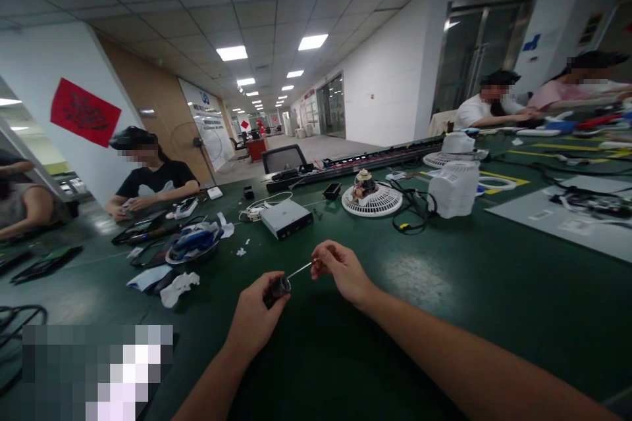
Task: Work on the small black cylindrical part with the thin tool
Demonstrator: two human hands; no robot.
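My left hand [254, 316] is closed around a small dark cylindrical part [276, 289] held just above the green table [444, 289]. A thin pale wire [299, 270] runs from that part to my right hand [340, 270], whose fingertips pinch the wire's far end. Both hands hover near the table's front middle. A silver box-shaped device [286, 218] lies beyond them, and a white round fan grille with a small motor [372, 197] stands farther back.
A white fan housing [454, 187], black cables [412, 210] and a long dark strip [375, 159] lie at the back. Left are a bowl of blue parts [193, 243] and white scraps [178, 287]. Other people sit at the left and far right.
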